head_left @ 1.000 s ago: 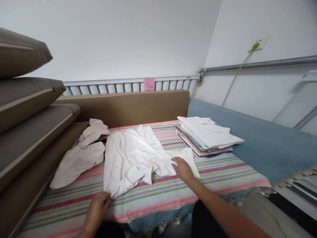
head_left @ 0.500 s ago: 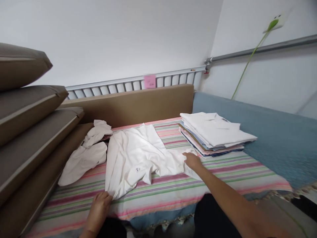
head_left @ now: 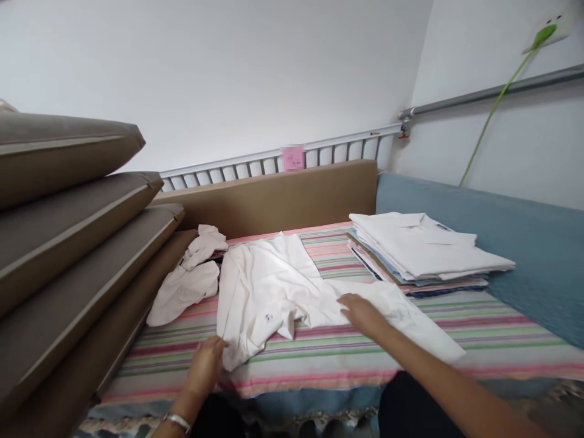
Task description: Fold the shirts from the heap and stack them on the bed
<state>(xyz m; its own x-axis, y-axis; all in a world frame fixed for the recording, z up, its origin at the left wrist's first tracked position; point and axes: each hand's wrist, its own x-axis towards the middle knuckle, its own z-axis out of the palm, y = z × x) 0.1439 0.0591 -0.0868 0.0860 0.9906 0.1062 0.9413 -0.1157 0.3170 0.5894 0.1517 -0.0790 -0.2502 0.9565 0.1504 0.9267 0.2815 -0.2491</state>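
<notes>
Looks like spreading-out stage tbh: white shirt (head_left: 274,271) on striped cloth (head_left: 328,360), right hand (head_left: 362,314) loose-fingered on its sleeve (head_left: 424,322), left hand (head_left: 207,360) at its edge (can't tell if pinching), bunched middle (head_left: 285,317) probably needs smoothing.

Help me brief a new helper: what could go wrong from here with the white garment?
Creases might set, since the white garment is bunched up around its dark mark. The folded stack, its layers unevenly aligned, lies close beyond the garment's outstretched end, so a wide sweep of the right hand could knock it askew. The cushions piled at the left look unevenly stacked and might slide onto the loose cloth beside them.
</notes>
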